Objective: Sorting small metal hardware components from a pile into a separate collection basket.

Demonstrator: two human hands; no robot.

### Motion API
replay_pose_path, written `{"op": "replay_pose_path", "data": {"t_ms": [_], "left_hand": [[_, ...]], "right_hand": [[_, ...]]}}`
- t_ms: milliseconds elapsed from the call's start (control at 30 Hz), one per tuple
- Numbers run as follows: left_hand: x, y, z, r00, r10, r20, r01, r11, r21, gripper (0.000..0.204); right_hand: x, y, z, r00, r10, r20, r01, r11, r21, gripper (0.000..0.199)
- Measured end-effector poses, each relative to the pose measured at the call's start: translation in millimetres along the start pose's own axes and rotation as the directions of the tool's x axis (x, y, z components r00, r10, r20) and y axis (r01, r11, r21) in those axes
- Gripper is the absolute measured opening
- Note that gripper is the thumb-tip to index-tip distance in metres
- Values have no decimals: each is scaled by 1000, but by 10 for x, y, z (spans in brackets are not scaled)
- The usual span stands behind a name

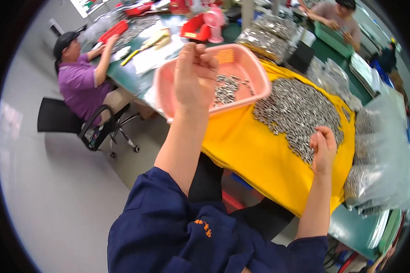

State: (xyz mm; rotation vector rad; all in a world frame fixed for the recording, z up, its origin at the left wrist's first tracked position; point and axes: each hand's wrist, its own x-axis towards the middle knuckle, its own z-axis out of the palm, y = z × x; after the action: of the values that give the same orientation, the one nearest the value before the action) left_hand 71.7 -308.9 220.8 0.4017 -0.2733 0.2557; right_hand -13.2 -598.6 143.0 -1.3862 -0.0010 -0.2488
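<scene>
- Head view: the left hand is raised above the near rim of a pink plastic basket, its fingers curled into a loose fist with the back of the hand toward the camera; whether anything is pinched inside it cannot be told.
- The basket rests tilted on the yellow cloth, its latticed floor partly covered by a small heap of silvery metal parts.
- The right hand rests at the near edge of a large pile of small metal parts spread over the cloth; its fingers are bent and drawn together on the parts, but which pieces they grip is too small to tell.
- The cloth covers a green table and hangs over its near edge.
- To the right of the big pile, clear plastic bags filled with similar parts are stacked, just beside the cloth.
- More filled bags lie beyond the basket, near a small pink fan.
- Both forearms come out of dark blue sleeves at the lower edge.
- At the far left, a person in a purple shirt sits on a black office chair, hands on the table near a red tray.
- Another person sits at the top right, beside a green bin.
</scene>
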Motion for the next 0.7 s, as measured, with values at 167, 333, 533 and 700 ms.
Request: {"op": "replay_pose_path", "data": {"t_ms": [167, 333, 533, 700], "left_hand": [[-92, 998, -512, 923, 384, -29, -364, 896, 253, 9], [-260, 1520, -1018, 826, 527, -200, -398, 796, 456, 9], [-300, 1638, -1344, 778, 503, -375, -312, 829, 465, 8], [-257, 1526, -1498, 753, 530, -391, -238, 772, 589, 5]], "right_hand": [[53, 64, -30, 1000, -7, -18, 7, 1000, 17, 10], [89, 74, -80, 1000, -11, -17, 11, 1000, 9, 10], [114, 139, -50, 1000, 17, -15, -17, 1000, -12, 10], [94, 96, -21, 999, 14, -30, -14, 1000, 1, 9]]}}
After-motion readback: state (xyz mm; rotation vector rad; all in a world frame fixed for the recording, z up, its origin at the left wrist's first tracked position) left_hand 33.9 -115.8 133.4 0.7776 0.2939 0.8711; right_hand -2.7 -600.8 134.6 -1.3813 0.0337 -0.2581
